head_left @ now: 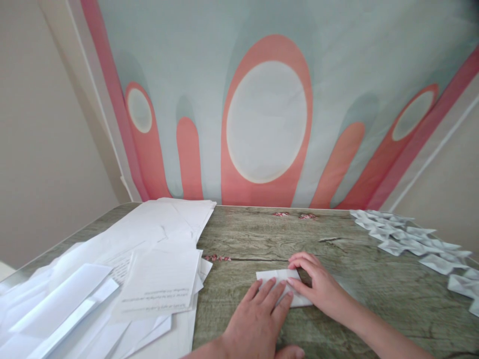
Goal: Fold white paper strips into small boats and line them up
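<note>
A small folded piece of white paper (267,274) lies flat on the wood-patterned table, near its front edge. My left hand (260,311) rests on it palm down, fingers stretched and slightly spread over its lower left part. At the paper's upper right corner is my right hand (320,281), its thumb on top of the sheet and its curled index finger at the far edge. Part of the paper is hidden beneath both hands.
Loose sheets and cut paper pieces (160,279), some printed, cover the table's left side. Several folded white paper shapes (407,237) stand in rows at the right. Behind the wooden tabletop (239,234) hangs a pale green and coral backdrop (209,75).
</note>
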Tool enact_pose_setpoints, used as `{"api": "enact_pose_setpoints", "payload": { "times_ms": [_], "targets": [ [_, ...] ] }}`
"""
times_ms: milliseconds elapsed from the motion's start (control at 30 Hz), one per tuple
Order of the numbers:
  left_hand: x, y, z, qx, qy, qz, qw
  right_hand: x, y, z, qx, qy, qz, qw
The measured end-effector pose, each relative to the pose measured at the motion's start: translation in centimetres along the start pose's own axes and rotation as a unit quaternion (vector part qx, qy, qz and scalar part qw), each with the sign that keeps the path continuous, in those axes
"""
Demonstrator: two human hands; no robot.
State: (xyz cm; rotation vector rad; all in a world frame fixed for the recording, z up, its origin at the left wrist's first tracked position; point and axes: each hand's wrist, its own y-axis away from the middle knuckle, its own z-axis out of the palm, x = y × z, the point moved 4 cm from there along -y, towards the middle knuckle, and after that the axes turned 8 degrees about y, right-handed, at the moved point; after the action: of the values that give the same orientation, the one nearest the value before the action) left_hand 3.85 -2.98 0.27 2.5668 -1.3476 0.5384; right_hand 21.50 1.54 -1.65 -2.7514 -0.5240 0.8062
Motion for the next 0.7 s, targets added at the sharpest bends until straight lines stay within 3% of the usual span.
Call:
{"api": "enact_pose_setpoints", "payload": {
  "times_ms": [133,400,700],
  "targets": [
    [-0.1,-0.1,0.1,-0.006,0.007,-0.004,1.000,-0.5,0.2,-0.3,-0.004,-0.004,-0.010,1.000],
    [0.0,-0.1,0.1,0.000,-0.003,-0.005,1.000,-2.9,0.4,-1.0,-0.053,0.051,-0.097,0.993],
    [0.1,-0.1,0.1,0.008,-0.022,0.002,1.000,-3.5,0.5,-1.1,-0.072,0.113,-0.103,0.986]
  ]
}}
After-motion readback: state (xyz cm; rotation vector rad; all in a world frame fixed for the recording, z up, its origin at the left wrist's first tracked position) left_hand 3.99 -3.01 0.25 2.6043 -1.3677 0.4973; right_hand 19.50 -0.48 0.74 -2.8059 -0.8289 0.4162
